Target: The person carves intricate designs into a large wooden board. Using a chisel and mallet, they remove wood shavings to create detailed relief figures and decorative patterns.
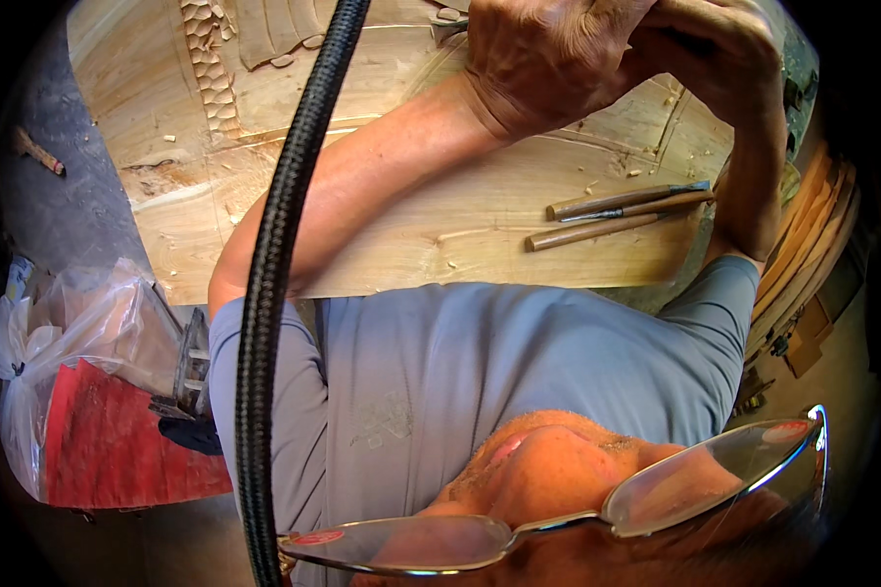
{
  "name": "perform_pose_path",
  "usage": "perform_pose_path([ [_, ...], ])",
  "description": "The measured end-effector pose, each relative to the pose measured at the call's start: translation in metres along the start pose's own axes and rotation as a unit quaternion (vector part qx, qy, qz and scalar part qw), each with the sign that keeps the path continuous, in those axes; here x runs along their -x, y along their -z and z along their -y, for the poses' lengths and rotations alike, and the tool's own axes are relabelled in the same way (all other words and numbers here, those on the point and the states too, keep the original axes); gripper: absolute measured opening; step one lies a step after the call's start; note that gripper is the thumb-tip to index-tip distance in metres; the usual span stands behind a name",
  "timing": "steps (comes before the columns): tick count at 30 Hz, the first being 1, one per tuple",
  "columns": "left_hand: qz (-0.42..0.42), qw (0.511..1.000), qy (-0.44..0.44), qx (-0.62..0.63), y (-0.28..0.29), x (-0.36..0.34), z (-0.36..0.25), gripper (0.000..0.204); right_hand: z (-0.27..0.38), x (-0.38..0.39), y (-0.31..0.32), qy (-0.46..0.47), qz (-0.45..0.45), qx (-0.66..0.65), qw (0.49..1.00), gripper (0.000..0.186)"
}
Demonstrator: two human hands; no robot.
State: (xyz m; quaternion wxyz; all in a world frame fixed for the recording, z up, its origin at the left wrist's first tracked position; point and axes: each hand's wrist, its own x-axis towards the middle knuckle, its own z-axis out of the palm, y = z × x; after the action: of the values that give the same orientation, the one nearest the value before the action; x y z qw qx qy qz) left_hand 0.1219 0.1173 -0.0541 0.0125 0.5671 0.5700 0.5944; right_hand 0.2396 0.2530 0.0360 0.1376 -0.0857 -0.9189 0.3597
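Left hand (pixel 556 54) curled above board (pixel 489 215)

Left hand (pixel 548 59) and right hand (pixel 722 34) close together above far right of carved wooden board (pixel 460 230), grip unclear; three wood-handled tools (pixel 656 205) on its near right; clear plastic bag (pixel 20 338) and red item (pixel 122 445) off its left; black braided cable (pixel 282 215) crosses in front of it.
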Motion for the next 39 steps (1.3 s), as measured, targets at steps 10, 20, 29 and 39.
perform_pose_path([
  [10,0.041,0.998,0.028,-0.039,0.004,0.004,0.003,0.05,-0.003,0.001,-0.009,-0.011,0.008,-0.022,1.0,0.014],
  [20,0.073,0.996,0.041,-0.033,0.012,-0.005,-0.014,0.051,0.001,0.008,0.003,-0.008,0.03,0.026,0.999,0.015],
  [29,0.002,1.0,0.005,-0.007,-0.001,0.004,0.002,0.063,0.007,-0.01,0.004,0.017,0.002,-0.011,1.0,0.02],
  [39,-0.01,1.0,0.019,-0.005,0.012,-0.01,-0.007,0.065,-0.003,-0.017,0.011,0.024,0.057,0.021,0.998,0.016],
])
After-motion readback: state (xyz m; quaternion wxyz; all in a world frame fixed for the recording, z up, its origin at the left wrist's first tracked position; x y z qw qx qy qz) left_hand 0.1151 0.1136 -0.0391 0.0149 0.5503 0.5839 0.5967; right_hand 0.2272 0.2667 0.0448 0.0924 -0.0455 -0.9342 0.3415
